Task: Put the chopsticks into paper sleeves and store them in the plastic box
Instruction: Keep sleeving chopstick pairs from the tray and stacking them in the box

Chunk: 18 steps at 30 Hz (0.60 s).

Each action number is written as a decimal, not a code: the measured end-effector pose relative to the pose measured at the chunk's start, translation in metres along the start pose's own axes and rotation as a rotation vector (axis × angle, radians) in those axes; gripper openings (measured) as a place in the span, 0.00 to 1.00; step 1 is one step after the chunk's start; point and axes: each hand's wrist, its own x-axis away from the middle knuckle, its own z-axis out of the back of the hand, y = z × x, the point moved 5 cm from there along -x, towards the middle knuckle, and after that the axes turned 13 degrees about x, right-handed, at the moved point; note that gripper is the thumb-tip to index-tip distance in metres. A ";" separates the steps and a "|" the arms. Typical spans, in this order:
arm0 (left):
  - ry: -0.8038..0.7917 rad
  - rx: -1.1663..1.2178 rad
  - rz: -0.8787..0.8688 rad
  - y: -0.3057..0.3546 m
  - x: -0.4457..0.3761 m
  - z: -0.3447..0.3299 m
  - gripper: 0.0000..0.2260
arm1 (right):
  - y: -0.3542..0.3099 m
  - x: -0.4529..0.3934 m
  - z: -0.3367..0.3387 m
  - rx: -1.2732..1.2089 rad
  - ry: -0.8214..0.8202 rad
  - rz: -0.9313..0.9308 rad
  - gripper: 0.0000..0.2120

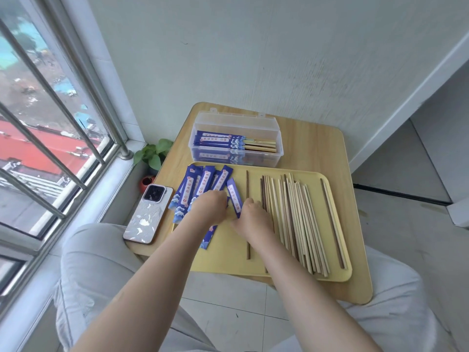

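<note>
A: Well, which hand is closer to the next sleeve?

B: Both. The left hand (212, 205) rests over the blue paper sleeves (203, 185) at the left of the yellow tray (337, 275), fingers curled down among them; whether it grips one I cannot tell. The right hand (250, 212) pinches the near end of one sleeve (234, 196) standing apart between the heap and the lone dark chopstick (247, 184).

A: And its axis?

B: Near to far, tilted slightly left, roughly parallel to the loose chopsticks (297, 212), which lie just right of the right hand.

A: Room to move?

B: Bare tray at the near side of the hands. The plastic box (236, 120) sits open just beyond the tray's far edge, sleeved pairs lying crosswise in it. A phone (149, 214) lies left, near the table (317, 148) edge.
</note>
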 end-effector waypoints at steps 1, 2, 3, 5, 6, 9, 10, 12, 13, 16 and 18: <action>0.032 0.040 0.008 -0.002 0.000 -0.001 0.08 | 0.001 0.001 0.000 -0.026 0.010 -0.018 0.17; 0.071 0.085 0.014 -0.003 0.000 -0.002 0.09 | 0.003 0.002 0.001 -0.053 0.020 -0.029 0.14; 0.121 0.136 0.018 -0.003 0.001 -0.002 0.10 | 0.005 0.002 0.003 -0.086 0.034 -0.034 0.11; 0.273 0.205 -0.015 -0.002 0.003 0.003 0.13 | 0.014 0.001 0.010 -0.171 0.077 -0.029 0.06; 0.348 0.199 -0.064 0.000 0.004 0.007 0.17 | 0.019 0.001 0.015 -0.207 0.101 -0.031 0.07; 0.432 0.041 -0.333 0.020 0.009 0.011 0.32 | 0.037 0.003 0.035 -0.333 0.127 -0.017 0.12; 0.421 -0.011 -0.405 0.027 0.010 0.009 0.33 | 0.041 0.005 0.043 -0.413 0.124 0.000 0.12; 0.379 -0.034 -0.489 0.040 0.010 0.004 0.30 | 0.049 0.010 0.055 -0.578 0.091 0.020 0.13; 0.358 -0.018 -0.511 0.048 0.009 0.001 0.26 | 0.055 0.011 0.059 -0.655 0.070 0.016 0.13; 0.344 0.065 -0.501 0.063 0.010 0.000 0.11 | 0.068 0.012 0.066 -0.800 0.083 -0.023 0.17; 0.325 0.073 -0.403 0.066 0.010 -0.004 0.11 | 0.081 0.012 0.063 -0.874 0.127 -0.087 0.18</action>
